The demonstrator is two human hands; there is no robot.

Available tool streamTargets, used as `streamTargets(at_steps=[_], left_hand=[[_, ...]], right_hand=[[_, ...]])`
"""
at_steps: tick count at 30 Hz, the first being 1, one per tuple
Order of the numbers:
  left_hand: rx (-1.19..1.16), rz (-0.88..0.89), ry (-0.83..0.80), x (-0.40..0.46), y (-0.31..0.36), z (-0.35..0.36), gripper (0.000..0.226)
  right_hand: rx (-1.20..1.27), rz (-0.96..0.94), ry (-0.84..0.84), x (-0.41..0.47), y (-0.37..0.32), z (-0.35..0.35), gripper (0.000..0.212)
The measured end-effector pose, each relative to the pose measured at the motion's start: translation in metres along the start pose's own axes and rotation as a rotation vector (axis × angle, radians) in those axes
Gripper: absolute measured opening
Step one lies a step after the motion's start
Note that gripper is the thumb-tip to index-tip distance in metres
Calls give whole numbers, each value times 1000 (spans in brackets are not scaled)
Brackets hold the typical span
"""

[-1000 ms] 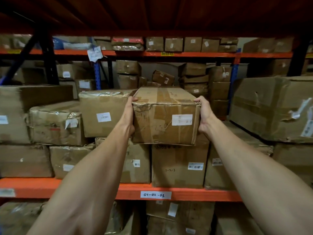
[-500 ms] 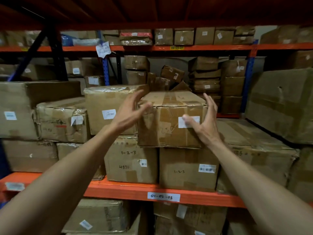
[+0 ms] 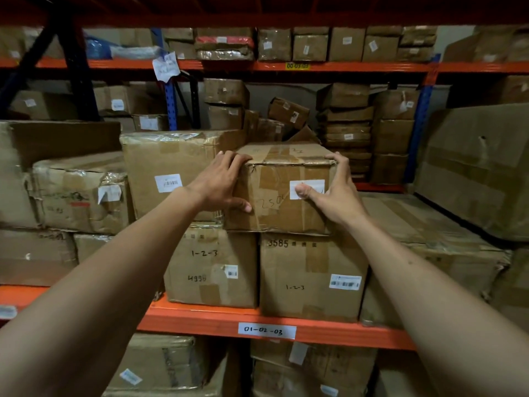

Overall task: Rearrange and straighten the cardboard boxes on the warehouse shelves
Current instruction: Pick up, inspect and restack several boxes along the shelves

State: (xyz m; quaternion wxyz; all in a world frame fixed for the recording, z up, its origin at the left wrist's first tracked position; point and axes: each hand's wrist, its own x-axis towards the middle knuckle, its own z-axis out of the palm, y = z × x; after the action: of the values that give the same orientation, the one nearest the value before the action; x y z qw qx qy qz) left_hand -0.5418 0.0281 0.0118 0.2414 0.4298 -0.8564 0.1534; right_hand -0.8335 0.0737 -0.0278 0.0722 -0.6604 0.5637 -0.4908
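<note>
A taped, worn cardboard box [image 3: 282, 207] with a white label and "250" scrawled on its front rests on top of two larger boxes, one marked "1-2-3 4998" [image 3: 213, 267] and one marked "3585" [image 3: 312, 279]. My left hand [image 3: 221, 181] grips its upper left corner, fingers over the top edge and thumb on the front. My right hand [image 3: 332, 187] grips its upper right corner, thumb pressed on the label. A bigger tape-wrapped box [image 3: 169, 170] stands directly to the left, touching it.
The orange shelf beam [image 3: 200, 318] carries a tag "01-02-03". Crumpled boxes [image 3: 77, 193] fill the left. A flat wide box [image 3: 429, 224] and a large box [image 3: 481, 167] sit to the right. More boxes are stacked on the rack behind and on the level below.
A second ago both hands held the box up by its sides. They let go with fingers spread half a second ago. Now both grip its top front corners as it rests on the stack.
</note>
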Motion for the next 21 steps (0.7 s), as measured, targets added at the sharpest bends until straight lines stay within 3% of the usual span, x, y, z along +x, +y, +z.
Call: streamTargets(at_steps=[12, 21], left_hand=[[133, -92, -115, 7, 13, -5, 123], [182, -126, -245, 0, 24, -27, 96]], right_hand=[[-116, 172, -41, -2, -29, -7, 96], [-253, 315, -50, -16, -58, -8, 101]])
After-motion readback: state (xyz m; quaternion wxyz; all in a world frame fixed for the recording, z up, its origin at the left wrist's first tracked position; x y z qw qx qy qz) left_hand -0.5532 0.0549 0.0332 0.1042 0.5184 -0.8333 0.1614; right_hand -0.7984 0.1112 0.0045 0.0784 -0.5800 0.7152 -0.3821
